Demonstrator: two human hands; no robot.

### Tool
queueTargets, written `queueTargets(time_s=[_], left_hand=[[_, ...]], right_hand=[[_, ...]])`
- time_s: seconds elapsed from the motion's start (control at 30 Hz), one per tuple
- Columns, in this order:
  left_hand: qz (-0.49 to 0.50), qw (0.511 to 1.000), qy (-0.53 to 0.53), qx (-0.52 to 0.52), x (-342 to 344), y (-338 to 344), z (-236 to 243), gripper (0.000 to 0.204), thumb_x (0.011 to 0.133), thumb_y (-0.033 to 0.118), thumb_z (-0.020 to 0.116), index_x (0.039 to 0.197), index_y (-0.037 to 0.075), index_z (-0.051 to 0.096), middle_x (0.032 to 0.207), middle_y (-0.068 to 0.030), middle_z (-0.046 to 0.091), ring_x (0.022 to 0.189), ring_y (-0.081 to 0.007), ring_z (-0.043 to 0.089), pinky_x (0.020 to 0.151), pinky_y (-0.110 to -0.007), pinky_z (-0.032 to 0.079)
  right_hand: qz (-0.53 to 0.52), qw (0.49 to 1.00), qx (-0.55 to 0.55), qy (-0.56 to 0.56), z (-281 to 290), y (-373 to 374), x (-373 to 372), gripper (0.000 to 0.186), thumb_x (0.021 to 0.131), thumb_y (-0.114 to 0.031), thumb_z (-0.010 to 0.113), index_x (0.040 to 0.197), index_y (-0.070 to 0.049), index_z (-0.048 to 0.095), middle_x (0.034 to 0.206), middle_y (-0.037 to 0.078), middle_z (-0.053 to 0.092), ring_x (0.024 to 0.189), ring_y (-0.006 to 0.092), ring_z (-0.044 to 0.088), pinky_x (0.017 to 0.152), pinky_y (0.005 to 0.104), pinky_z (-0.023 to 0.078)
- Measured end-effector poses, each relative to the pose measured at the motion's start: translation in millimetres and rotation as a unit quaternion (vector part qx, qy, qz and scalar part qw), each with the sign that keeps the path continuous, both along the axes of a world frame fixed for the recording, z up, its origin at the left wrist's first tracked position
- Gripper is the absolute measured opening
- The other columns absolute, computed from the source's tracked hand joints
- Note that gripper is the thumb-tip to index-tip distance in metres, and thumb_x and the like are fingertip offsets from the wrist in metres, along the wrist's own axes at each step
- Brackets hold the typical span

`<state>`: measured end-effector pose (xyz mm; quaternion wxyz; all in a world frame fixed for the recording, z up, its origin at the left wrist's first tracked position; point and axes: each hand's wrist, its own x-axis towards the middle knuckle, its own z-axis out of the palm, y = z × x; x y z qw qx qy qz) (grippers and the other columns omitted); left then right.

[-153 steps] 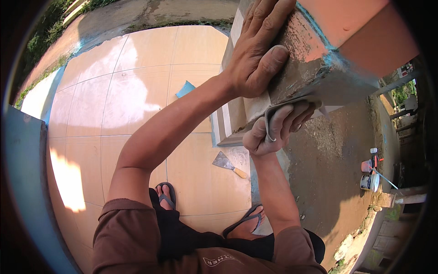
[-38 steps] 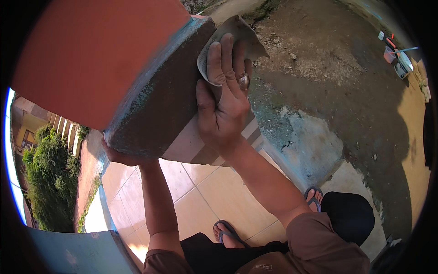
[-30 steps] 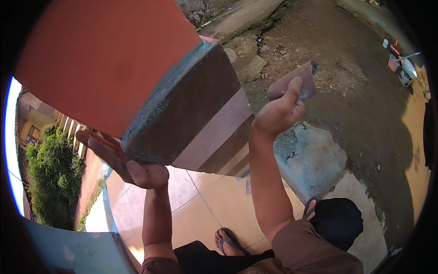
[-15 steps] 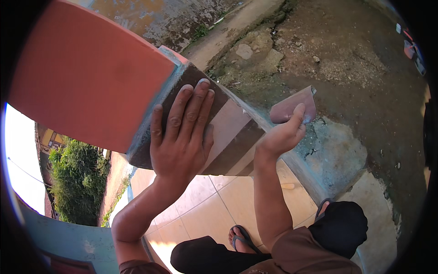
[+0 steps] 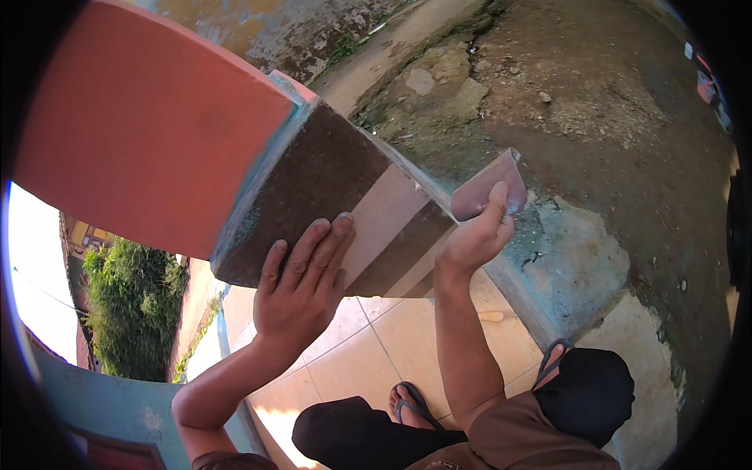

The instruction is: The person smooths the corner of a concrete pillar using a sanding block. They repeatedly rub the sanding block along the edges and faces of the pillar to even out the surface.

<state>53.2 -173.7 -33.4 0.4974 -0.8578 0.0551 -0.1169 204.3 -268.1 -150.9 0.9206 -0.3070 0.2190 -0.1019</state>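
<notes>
A low pillar rises before me, with a dark brown painted band (image 5: 321,168) and a paler pinkish stripe (image 5: 382,207) on its face. My left hand (image 5: 298,294) lies open on the lower part of the dark band, fingers stretched out and fingertips close to the pale stripe. To the right of the pillar, my right hand (image 5: 474,243) pinches a small reddish-brown piece of sandpaper (image 5: 486,188), its upper edge curled. Thumb on top, the fingers beneath it are partly hidden. The sandpaper is held up off the painted face.
A salmon-coloured wall section (image 5: 157,125) adjoins the pillar at the upper left. Below are cream floor tiles (image 5: 352,360) with a small wooden-looking piece (image 5: 492,316) on them. My sandalled foot (image 5: 411,403) rests there. Rough concrete (image 5: 580,258) and bare earth lie to the right.
My left hand has slid down the dark band toward its lower edge, uncovering the painted surface above. My right hand has shifted slightly left and down with the sandpaper.
</notes>
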Motion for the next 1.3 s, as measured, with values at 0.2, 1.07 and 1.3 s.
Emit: queueTargets(time_s=[0.2, 1.07, 1.3], left_hand=[[0.061, 0.987, -0.135, -0.058, 30, -15, 50, 0.053, 0.094, 0.034, 0.053, 0.142, 0.013, 0.051, 0.153, -0.0038, 0.041, 0.144, -0.0219, 0.034, 0.122, -0.049, 0.011], [-0.409, 0.664, -0.421, -0.463, 26, 67, 16, 0.062, 0.092, 0.037, 0.032, 0.142, 0.002, 0.044, 0.157, -0.0227, 0.024, 0.146, -0.0368, 0.025, 0.118, -0.056, 0.020], [-0.433, 0.505, -0.385, -0.639, 30, 65, -14, 0.083, 0.089, 0.046, 0.041, 0.155, 0.002, 0.019, 0.151, -0.0204, 0.033, 0.137, -0.0307, 0.037, 0.112, -0.048, 0.029]], right_hand=[[0.015, 1.000, -0.027, 0.004, -2, 5, -4, 0.035, 0.098, -0.033, 0.059, 0.081, -0.002, 0.057, 0.081, 0.000, 0.053, 0.076, 0.0096, 0.048, 0.068, 0.0262, 0.039], [0.085, 0.745, -0.466, -0.470, 62, 38, -101, 0.058, 0.089, -0.019, 0.059, 0.141, 0.003, 0.047, 0.146, 0.027, 0.045, 0.137, 0.0453, 0.040, 0.108, 0.0535, 0.030], [-0.037, 0.808, -0.441, -0.389, 94, 47, -40, 0.055, 0.097, -0.017, 0.048, 0.147, 0.004, 0.038, 0.151, 0.027, 0.037, 0.142, 0.0436, 0.034, 0.111, 0.0550, 0.027]])
